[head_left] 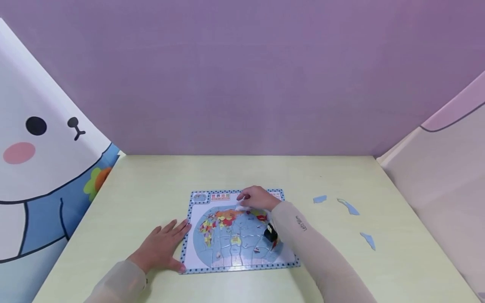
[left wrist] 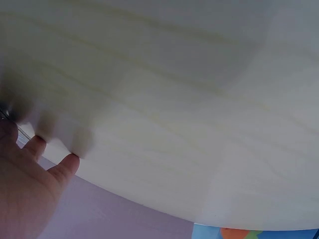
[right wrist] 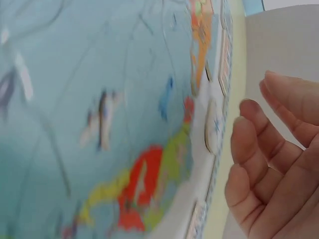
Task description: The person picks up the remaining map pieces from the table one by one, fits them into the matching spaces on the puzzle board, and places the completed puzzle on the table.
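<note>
Pale tabletop (head_left: 159, 176) bears a dot-bordered, mostly blue map puzzle (head_left: 235, 240).

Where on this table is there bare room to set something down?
Between the map puzzle and the purple backdrop, and left of the left hand, the table is bare. It's crowded at the puzzle, under the right hand, and farther right, among three loose pieces.

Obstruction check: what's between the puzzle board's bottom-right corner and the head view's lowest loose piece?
The right sleeve, then bare tabletop up to the loose piece; head view.
</note>
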Motion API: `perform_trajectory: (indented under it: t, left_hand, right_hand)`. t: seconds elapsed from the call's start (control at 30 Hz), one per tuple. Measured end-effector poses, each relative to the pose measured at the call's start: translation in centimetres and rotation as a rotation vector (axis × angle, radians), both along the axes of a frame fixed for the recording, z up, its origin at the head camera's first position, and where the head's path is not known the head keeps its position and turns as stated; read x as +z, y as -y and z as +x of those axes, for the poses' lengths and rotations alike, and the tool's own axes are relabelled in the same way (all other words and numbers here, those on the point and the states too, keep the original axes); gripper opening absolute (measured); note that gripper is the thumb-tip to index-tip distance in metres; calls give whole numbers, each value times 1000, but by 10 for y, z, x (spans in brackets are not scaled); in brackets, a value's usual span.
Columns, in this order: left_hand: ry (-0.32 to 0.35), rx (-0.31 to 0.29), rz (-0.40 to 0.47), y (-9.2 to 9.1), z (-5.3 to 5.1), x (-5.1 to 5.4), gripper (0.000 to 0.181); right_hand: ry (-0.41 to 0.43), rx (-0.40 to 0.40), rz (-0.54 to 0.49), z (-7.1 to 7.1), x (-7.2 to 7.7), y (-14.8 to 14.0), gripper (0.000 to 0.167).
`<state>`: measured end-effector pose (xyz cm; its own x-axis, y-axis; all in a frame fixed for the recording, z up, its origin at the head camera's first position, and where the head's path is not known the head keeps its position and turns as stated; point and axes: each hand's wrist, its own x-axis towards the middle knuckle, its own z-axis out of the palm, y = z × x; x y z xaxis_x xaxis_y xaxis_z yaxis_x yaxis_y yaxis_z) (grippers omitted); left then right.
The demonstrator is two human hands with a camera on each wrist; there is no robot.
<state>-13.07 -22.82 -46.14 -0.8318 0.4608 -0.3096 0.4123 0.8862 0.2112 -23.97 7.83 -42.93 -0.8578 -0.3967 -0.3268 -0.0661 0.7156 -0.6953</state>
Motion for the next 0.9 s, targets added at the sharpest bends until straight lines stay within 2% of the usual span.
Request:
perform_trajectory:
  t: [0.13,0.3,0.6,0.77,0.9]
  left_hand:
    - [-13,-8,2,1,0,-1,115]
    - [-25,-11,8,3,-1,-4,115]
    - [-33,-4,19,6,0,-6,116]
    - [-36,-4,33,6,1,-7,116]
    - [-32,2,35,6,0,-8,116]
  right_hand:
    - [-14,0,45,1,4,-13,16]
    - [-29,-5,83,-1,2,-31,16]
    - [-23,-84,112,7,0,-79,18]
    - [-28,-134,87,11,-2,-108,21]
    - [-68,-127,63,13,-2,-130,22]
